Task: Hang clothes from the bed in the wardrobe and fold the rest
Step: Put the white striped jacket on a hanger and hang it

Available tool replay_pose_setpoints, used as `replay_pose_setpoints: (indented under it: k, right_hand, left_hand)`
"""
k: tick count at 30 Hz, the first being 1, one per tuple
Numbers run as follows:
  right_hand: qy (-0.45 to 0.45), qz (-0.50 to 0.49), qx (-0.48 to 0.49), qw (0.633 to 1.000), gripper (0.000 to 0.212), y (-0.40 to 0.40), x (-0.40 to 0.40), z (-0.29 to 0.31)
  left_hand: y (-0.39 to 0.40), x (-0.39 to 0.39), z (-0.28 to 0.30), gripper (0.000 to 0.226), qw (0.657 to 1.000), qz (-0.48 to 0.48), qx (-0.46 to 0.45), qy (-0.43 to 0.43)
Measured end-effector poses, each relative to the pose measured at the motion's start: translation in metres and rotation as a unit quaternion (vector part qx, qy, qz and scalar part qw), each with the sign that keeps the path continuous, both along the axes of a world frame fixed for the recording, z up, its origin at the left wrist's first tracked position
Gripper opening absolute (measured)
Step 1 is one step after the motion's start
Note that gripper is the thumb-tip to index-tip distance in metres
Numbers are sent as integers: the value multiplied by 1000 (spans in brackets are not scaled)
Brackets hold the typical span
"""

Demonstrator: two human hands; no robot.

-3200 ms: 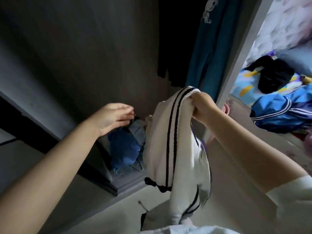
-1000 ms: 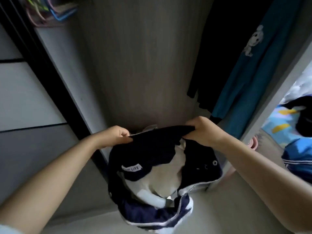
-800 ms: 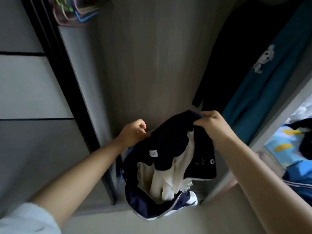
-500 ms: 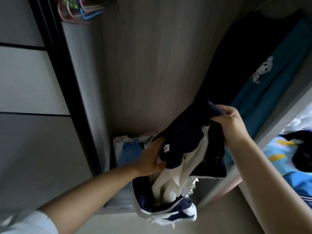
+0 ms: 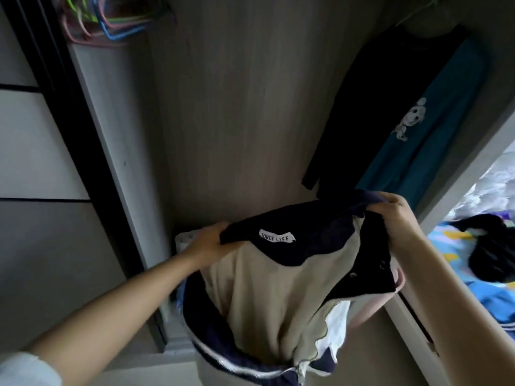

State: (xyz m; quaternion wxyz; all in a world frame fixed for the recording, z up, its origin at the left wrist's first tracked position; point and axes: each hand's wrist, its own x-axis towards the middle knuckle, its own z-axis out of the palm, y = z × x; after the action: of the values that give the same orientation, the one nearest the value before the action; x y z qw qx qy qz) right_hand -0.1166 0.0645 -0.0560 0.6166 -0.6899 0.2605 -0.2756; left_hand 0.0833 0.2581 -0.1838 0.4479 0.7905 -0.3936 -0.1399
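Note:
A navy and cream jacket (image 5: 281,277) with a white neck label hangs spread between both hands in front of the open wardrobe (image 5: 237,112). My left hand (image 5: 207,242) grips its dark collar edge on the left. My right hand (image 5: 397,215) grips the collar higher up on the right. The jacket's lining faces me and its striped hem droops at the bottom of the view. Several coloured hangers (image 5: 103,20) hang at the wardrobe's top left.
A black top (image 5: 370,112) and a teal top with a white dog print (image 5: 426,121) hang at the wardrobe's right. A pile of cloth (image 5: 185,240) lies on the wardrobe floor. The bed (image 5: 473,254) with dark and blue clothes is at far right.
My left hand has taken the collar and drawn it out to the left, so the jacket now hangs open and wide. My right hand stays gripping the collar.

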Motion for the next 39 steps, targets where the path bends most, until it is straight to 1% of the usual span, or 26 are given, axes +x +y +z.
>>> replay_pose_setpoints:
  k: [1, 2, 3, 4, 5, 6, 7, 9, 10, 12, 13, 15, 16, 17, 18, 19, 20, 22, 24, 26, 28, 30, 31, 34, 37, 39]
  right_hand:
    - [48, -2, -21, 999, 53, -9, 3, -5]
    - [102, 13, -36, 994, 45, -14, 7, -10]
    - [158, 43, -55, 985, 35, -18, 13, -16]
    - [213, 76, -82, 971, 27, -20, 20, -22]
    - [269, 105, -120, 950, 20, -22, 29, -28]
    - [311, 127, -162, 928, 19, -21, 42, -32]
    - [343, 143, -201, 906, 25, -21, 51, -38]
    - [361, 171, -239, 885, 33, -20, 74, -46]
    - [361, 178, -260, 878, 34, -19, 90, -48]
    - [354, 175, -285, 873, 33, -16, 116, -51]
    - [347, 185, -288, 873, 35, -11, 130, -50]
    - [349, 227, -317, 852, 35, 10, 162, -42]
    - [352, 246, -347, 833, 35, 19, 178, -37]
    - [346, 259, -377, 819, 35, 31, 195, -31]
    - [330, 272, -391, 815, 35, 43, 211, -20]
    - [304, 281, -387, 824, 35, 55, 225, -9]
    - [257, 295, -372, 842, 32, 66, 249, 9]
    - [146, 315, -249, 904, 21, 86, 280, 41]
    - [29, 292, -156, 943, 13, 109, 319, 76]
    - [-34, 257, -164, 952, 26, 130, 359, 113]
    - [-82, 222, -167, 957, 33, 142, 394, 142]
    - [-111, 190, -149, 964, 34, 143, 425, 165]
    - [-109, 176, -137, 969, 33, 142, 439, 174]
    - [-99, 169, -90, 977, 30, 139, 469, 186]
    - [-118, 173, -33, 977, 30, 143, 480, 192]
    - [-129, 163, -38, 978, 31, 147, 483, 194]
  left_hand:
    - [11, 8, 16, 34, 999, -12, 20, -27]
    - [19, 16, 30, 44, 995, -54, 76, -35]
    - [29, 19, 48, 52, 980, -120, 151, -43]
    - [36, 22, 61, 55, 957, -175, 226, -47]
    - [42, 22, 74, 56, 936, -216, 273, -42]
    - [50, 23, 89, 56, 926, -234, 295, -34]
    - [56, 21, 102, 54, 924, -232, 301, -35]
    - [67, 27, 123, 50, 944, -171, 274, -66]
    - [73, 31, 133, 48, 960, -115, 241, -81]
    - [79, 38, 150, 42, 985, 2, 144, -99]
    - [82, 39, 157, 35, 986, 65, 99, -115]
    - [85, 40, 172, 17, 970, 178, 38, -159]
    - [87, 42, 178, 15, 957, 222, 18, -187]
    - [90, 46, 185, 21, 940, 263, 2, -219]
    - [95, 51, 192, 26, 922, 302, -17, -240]
    - [100, 58, 200, 29, 905, 337, -37, -257]
    - [108, 68, 214, 28, 888, 366, -56, -273]
    - [116, 81, 237, 20, 867, 387, -78, -304]
    - [125, 98, 262, 14, 842, 394, -77, -361]
    - [135, 115, 286, 18, 819, 397, -65, -408]
    - [146, 130, 303, 35, 812, 383, -27, -439]
    - [154, 139, 315, 51, 819, 354, 23, -450]
    - [157, 145, 318, 52, 828, 331, 41, -450]
    - [160, 157, 318, 44, 854, 263, 82, -442]
    - [163, 164, 312, 40, 864, 241, 75, -436]
    - [163, 166, 309, 36, 866, 235, 66, -436]
